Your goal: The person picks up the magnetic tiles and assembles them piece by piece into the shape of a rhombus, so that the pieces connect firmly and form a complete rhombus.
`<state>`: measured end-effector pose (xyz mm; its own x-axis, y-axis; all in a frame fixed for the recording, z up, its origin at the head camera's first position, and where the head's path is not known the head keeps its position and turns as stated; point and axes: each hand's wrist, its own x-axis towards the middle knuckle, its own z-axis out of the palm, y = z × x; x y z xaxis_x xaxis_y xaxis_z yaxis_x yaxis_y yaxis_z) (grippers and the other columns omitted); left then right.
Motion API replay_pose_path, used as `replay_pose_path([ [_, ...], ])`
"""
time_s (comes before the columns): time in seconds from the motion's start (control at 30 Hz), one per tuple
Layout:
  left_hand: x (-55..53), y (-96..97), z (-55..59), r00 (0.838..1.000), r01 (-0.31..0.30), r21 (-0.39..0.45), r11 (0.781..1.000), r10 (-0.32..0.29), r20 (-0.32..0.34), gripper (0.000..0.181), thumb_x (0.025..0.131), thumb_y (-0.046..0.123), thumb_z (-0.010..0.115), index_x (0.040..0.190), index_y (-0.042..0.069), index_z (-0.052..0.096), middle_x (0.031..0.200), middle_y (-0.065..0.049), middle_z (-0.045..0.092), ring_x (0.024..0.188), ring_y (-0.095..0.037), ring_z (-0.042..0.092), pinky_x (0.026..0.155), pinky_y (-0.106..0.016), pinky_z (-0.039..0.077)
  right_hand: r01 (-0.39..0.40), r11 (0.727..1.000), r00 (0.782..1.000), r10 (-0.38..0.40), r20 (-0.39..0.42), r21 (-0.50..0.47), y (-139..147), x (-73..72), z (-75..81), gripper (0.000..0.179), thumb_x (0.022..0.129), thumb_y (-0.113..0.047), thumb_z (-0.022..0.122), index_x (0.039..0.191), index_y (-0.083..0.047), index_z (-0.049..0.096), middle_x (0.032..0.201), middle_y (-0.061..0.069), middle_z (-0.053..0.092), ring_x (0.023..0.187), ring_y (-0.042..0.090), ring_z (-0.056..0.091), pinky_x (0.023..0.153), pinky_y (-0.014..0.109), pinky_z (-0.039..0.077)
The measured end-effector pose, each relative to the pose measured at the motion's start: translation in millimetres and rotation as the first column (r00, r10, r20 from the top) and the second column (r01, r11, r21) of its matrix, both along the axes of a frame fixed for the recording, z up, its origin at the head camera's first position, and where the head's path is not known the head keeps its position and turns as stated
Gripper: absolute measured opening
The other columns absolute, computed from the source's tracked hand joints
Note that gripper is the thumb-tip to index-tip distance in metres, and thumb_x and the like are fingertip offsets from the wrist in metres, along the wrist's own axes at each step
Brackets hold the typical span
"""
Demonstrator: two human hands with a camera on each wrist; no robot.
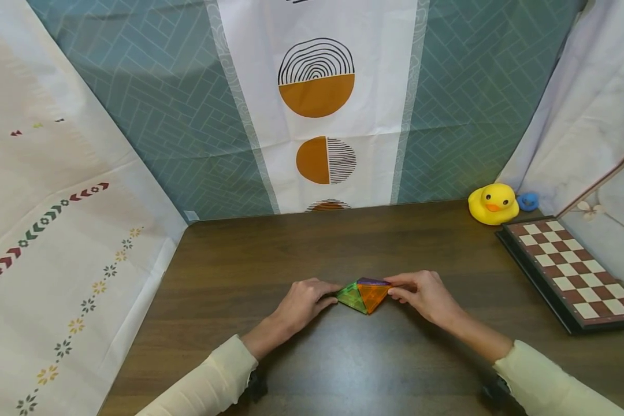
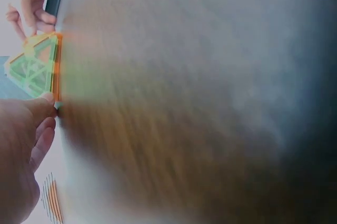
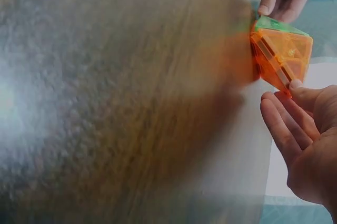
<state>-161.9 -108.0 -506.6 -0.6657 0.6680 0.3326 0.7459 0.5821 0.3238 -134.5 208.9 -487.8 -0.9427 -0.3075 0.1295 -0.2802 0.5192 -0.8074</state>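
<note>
Translucent magnetic tiles are joined into a small pointed shape on the table, with a green triangular tile [image 1: 351, 296] on the left, an orange tile [image 1: 373, 296] on the right and a purple tile [image 1: 372, 281] along the back. My left hand [image 1: 303, 305] pinches the green side's outer corner between thumb and fingers. On the opposite side, my right hand [image 1: 430, 297] pinches the corner of the orange side. The right wrist view shows its thumb on the orange tile's edge [image 3: 287, 69], the other fingers spread below. In the left wrist view the green tile [image 2: 32, 69] faces the camera.
The brown wooden table [image 1: 229, 254] meets patterned cloths at the back and sides. At the back right sit a yellow rubber duck [image 1: 493, 204] and a small blue object [image 1: 527, 201]. A checkered board [image 1: 577, 271] lies along the right edge.
</note>
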Motion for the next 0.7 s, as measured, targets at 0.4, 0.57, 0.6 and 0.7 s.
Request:
replay_pose_path([
  [0.4,-0.3,-3.3,-1.6,1.0,0.001,0.043,0.999,-0.001,0.003,0.017,0.096,0.017,0.081,0.113,0.018,0.084,0.105,0.006,0.081,0.093,-0.007,0.075,0.082,-0.027,0.061,0.045,0.999,0.998,-0.044,-0.048,0.02,0.9,-0.6,1.9,0.013,0.091,-0.003,0.082,0.103,-0.006,0.085,0.092,0.002,0.079,0.072,0.015,0.073,0.066,0.022,0.061],
  [0.57,0.7,-4.1,-0.1,1.0,0.01,0.048,0.999,-0.01,0.001,0.016,0.097,0.016,0.08,0.112,0.017,0.084,0.104,0.005,0.081,0.093,-0.007,0.075,0.081,-0.026,0.061,0.039,0.999,0.997,-0.039,-0.063,-0.001,-0.1,-0.1,1.4,0.011,0.092,-0.002,0.081,0.101,-0.005,0.085,0.092,0.003,0.08,0.072,0.018,0.075,0.066,0.024,0.061],
  [0.6,0.7,-4.3,0.0,1.0,0.012,0.048,0.999,-0.012,-0.003,0.016,0.097,0.016,0.08,0.112,0.016,0.084,0.104,0.004,0.081,0.092,-0.007,0.075,0.081,-0.026,0.061,0.039,0.999,0.997,-0.039,-0.064,-0.002,-0.2,0.2,1.4,0.011,0.092,-0.002,0.081,0.102,-0.005,0.085,0.092,0.004,0.08,0.072,0.018,0.074,0.066,0.023,0.061],
  [0.7,1.0,-5.3,1.0,1.0,0.015,0.043,0.999,-0.015,-0.008,0.016,0.097,0.016,0.081,0.112,0.016,0.084,0.103,0.004,0.081,0.091,-0.008,0.076,0.081,-0.027,0.062,0.04,0.999,0.997,-0.04,-0.066,-0.001,-0.6,0.7,1.1,0.011,0.092,-0.002,0.081,0.102,-0.005,0.085,0.093,0.004,0.08,0.072,0.018,0.074,0.066,0.023,0.061],
])
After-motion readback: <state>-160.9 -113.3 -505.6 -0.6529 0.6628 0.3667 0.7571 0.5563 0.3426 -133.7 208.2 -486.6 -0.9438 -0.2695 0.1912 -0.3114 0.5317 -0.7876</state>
